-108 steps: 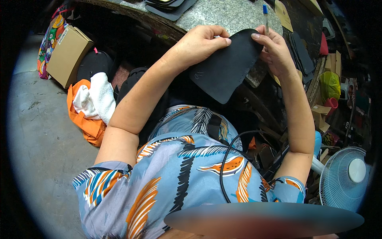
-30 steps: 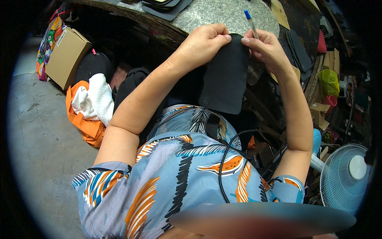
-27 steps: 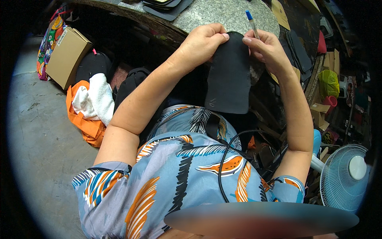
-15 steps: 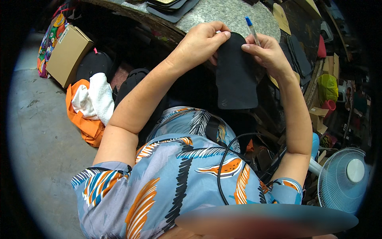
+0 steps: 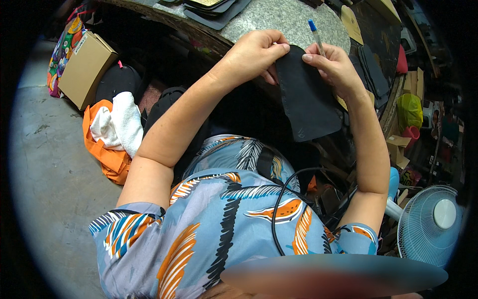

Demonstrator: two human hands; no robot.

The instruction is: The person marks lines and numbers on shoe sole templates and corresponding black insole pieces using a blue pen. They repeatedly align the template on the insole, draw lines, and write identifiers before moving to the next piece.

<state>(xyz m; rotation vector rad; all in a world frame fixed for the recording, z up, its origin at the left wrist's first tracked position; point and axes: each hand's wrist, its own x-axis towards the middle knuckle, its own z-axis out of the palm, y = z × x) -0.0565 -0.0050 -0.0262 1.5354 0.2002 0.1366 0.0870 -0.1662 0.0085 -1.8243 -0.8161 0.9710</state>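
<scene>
A flat black cut piece (image 5: pixel 309 102), long with a rounded top and small pale marks near its lower corner, hangs in front of me. It looks like leather or similar sheet material. My left hand (image 5: pixel 261 54) pinches its upper left edge between thumb and fingers. At the upper right edge, my right hand (image 5: pixel 332 67) grips the same piece with the thumb in front. A clear pen (image 5: pixel 317 39) with a blue end sticks up out of my right hand. The fingers behind the piece are mostly hidden.
Ahead is a speckled stone slab (image 5: pixel 279 20) on a workbench, with stacked dark pieces (image 5: pixel 219 14) on it. More dark pieces (image 5: pixel 371 72) lie to the right. A blue fan (image 5: pixel 430 224) stands at lower right. At left are a cardboard box (image 5: pixel 88 70) and an orange cloth (image 5: pixel 107 162).
The black piece has swung, its lower end moving to the right and slightly down, so it now hangs tilted. Both hands keep their hold and have barely moved.
</scene>
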